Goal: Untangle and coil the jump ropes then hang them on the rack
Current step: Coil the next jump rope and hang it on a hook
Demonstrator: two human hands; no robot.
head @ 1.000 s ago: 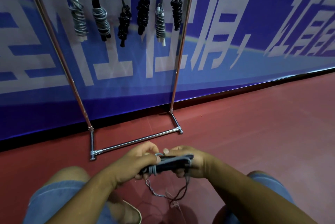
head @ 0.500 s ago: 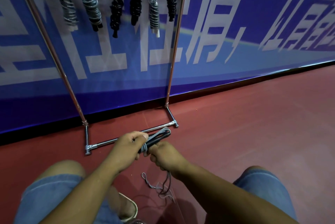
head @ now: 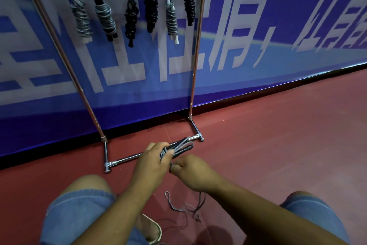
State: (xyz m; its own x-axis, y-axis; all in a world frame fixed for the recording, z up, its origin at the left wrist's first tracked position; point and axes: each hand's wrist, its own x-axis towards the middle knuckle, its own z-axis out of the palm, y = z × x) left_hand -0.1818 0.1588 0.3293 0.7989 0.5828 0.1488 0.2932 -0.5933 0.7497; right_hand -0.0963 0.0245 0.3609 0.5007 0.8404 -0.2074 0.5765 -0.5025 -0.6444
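My left hand [head: 152, 162] grips a folded bundle of a grey-and-black jump rope [head: 181, 146], which points up and to the right over the rack's base bar. My right hand [head: 193, 173] pinches the rope's loose strand just below the bundle. The rest of that strand [head: 174, 205] trails down onto the red floor between my knees. The metal rack [head: 195, 56] stands against the blue banner. Several coiled ropes hang from its top, among them a grey one [head: 104, 17] and a black one [head: 151, 7].
The rack's chrome base bar [head: 127, 159] lies on the floor just beyond my hands. My knees in denim shorts [head: 79, 205] flank the rope. A shoe [head: 153, 229] shows below. Red floor stretches off to the right.
The bundle swung from lying level between both hands to pointing up-right in my left hand. My right hand came off the bundle's end and dropped below it onto the loose strand.
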